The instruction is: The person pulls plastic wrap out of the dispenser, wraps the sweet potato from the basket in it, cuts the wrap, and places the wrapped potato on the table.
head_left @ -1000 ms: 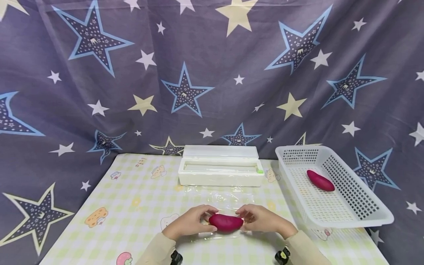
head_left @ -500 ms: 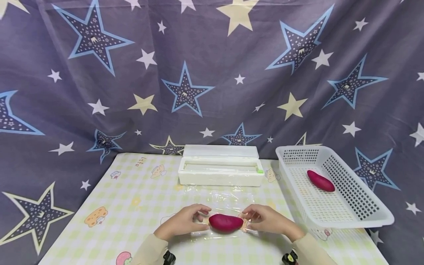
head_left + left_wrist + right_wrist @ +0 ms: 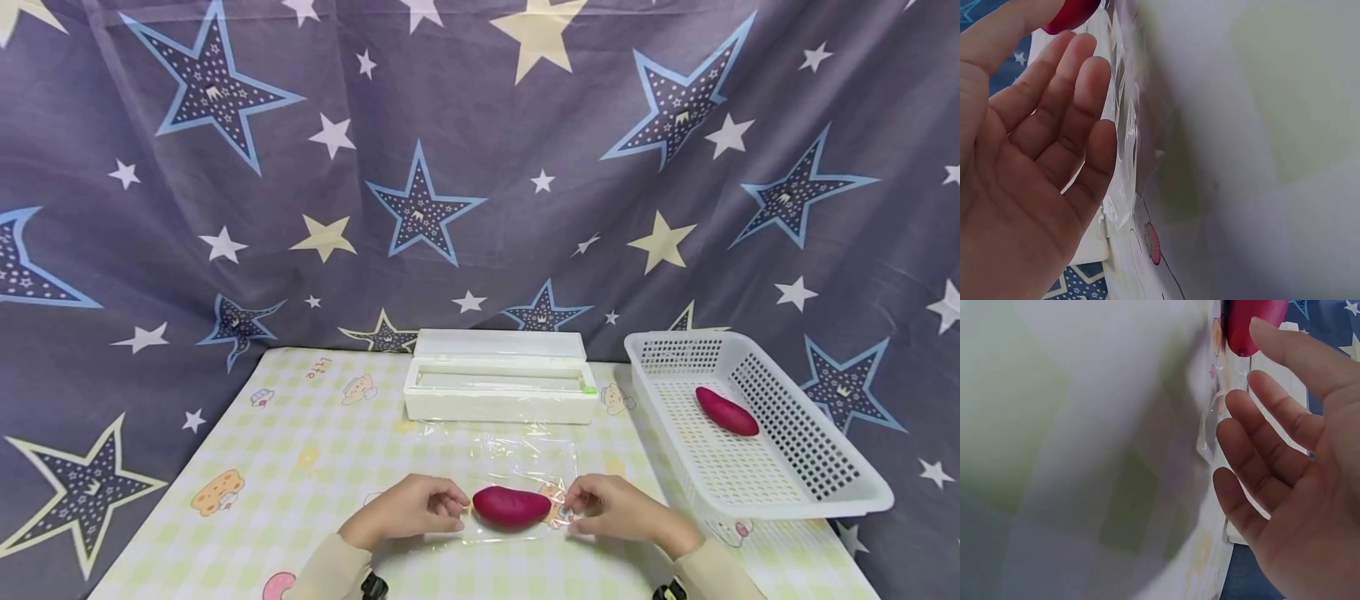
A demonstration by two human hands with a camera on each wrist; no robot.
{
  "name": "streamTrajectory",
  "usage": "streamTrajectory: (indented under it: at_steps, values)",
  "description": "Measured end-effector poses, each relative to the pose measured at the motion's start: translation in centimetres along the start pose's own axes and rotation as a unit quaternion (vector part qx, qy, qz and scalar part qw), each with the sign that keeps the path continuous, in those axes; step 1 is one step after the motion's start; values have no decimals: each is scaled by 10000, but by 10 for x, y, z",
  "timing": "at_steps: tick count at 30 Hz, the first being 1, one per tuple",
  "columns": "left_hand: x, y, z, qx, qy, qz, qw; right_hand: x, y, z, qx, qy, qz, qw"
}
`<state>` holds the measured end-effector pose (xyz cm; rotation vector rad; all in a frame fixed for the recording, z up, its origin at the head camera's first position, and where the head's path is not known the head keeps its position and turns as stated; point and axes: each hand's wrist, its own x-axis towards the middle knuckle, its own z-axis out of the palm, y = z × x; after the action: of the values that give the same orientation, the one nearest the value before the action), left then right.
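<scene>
A purple-red sweet potato [image 3: 512, 507] lies crosswise on a sheet of clear cling film [image 3: 517, 454] spread over the table. To its left is my left hand [image 3: 412, 510], fingers loosely bent, a small gap from the sweet potato's end. My right hand [image 3: 618, 510] is at the other side, farther from the sweet potato, its fingertips over the film's right edge. Both wrist views show relaxed fingers with nothing between them, the film [image 3: 1124, 144] close by the left fingers. Whether any fingertip touches the film, I cannot tell.
Behind the film stands a white cling film box [image 3: 501, 406], lid up, with a green slider [image 3: 589, 389] at its right end. A white plastic basket [image 3: 675, 462] at the right holds another sweet potato [image 3: 726, 411]. A starry curtain [image 3: 300, 167] hangs along the table's back edge.
My hands have come off the sweet potato's two ends and moved apart, left hand leftward and right hand rightward. The sweet potato stays in place on the film.
</scene>
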<state>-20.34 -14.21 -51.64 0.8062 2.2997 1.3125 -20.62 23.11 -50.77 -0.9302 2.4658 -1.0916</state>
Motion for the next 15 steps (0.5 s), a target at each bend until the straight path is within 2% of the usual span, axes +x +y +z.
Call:
streamTrajectory:
  at_steps: [7, 15]
  values:
    - [-1, 3, 5, 214, -64, 144, 9996, -2, 0, 1, -375, -21, -81, 9993]
    - [1, -1, 9, 1000, -118, 218, 9947, -2, 2, 2, -547, -115, -107, 9984]
